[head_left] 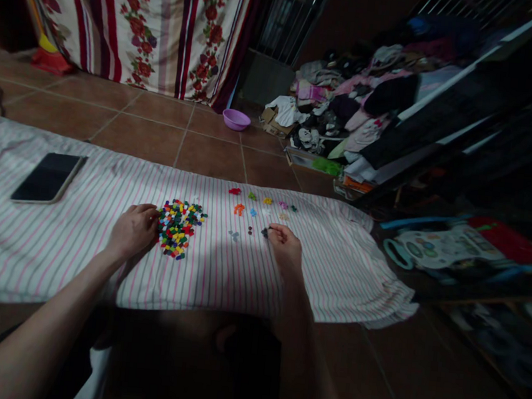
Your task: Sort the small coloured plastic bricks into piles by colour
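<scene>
Take the heap of small multicoloured plastic pieces (178, 227) as your landmark. It lies on the white cloth with thin pink stripes (77, 250) spread over the tiled floor.

Your left hand (134, 229) rests on the cloth at the heap's left edge. It is loosely curled, with its fingertips touching the outermost pieces. The dim light hides whether it has one between its fingers.

Your right hand (286, 246) is well to the right of the heap. Its thumb and forefinger are drawn together on a small dark piece (265, 231). You cannot tell whether that piece is lifted or still on the cloth.

Between the heap and that hand, and a little beyond, sit small separate clusters, each of one colour. Among them are a red cluster (235, 191), an orange cluster (239, 209), and fainter yellow, pink and green ones.

From this layout, the work in hand looks like parting the heap by colour. The step at this moment seems to be settling a dark piece near its like, while most of the heap is unsorted.

The pieces in the heap are packed close together. Taking one out calls for a fine fingertip pinch and a steady left hand, so the neighbouring pieces do not scatter. The clusters sit close to each other, so each piece needs careful placing.

Far left of the heap lies a black flat smartphone (48, 177). Beyond the heap, off the cloth, are a purple plastic bowl (236, 119) and a pile of mixed clothes (350, 107).
</scene>
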The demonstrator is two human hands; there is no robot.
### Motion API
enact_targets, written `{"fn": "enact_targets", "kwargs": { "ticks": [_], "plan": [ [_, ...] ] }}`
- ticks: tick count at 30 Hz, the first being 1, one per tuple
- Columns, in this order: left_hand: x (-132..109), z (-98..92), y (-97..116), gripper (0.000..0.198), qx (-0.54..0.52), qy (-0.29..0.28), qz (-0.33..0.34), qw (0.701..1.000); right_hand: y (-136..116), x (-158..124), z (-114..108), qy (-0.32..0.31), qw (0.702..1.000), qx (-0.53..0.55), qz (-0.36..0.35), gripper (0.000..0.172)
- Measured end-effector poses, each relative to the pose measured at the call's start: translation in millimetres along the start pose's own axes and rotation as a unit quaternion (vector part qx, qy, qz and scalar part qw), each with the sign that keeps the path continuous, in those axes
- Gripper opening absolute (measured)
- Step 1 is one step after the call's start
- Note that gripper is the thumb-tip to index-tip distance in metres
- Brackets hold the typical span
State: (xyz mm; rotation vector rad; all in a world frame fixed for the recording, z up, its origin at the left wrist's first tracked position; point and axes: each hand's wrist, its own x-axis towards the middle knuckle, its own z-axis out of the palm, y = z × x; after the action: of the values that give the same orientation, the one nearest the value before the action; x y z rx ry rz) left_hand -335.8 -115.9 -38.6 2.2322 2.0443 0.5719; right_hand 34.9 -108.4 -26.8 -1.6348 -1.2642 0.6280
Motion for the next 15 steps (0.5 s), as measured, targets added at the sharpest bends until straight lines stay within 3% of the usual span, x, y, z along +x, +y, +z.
{"fn": "enact_targets", "kwargs": {
  "ticks": [3,6,15],
  "plan": [
    [0,-0.6,1,0.041,0.006,-0.005,-0.003,1.0,18,11,-22,0.077,0.994,-0.077,-0.008,0.038],
    [-1,-0.9,1,0.043,0.012,-0.01,-0.002,1.0,33,19,-34,0.108,0.986,-0.124,-0.01,0.039],
    [-1,0.8,0,0.04,0.0,0.001,-0.009,1.0,58,29,-39,0.161,0.965,-0.204,0.024,0.041]
  ]
}}
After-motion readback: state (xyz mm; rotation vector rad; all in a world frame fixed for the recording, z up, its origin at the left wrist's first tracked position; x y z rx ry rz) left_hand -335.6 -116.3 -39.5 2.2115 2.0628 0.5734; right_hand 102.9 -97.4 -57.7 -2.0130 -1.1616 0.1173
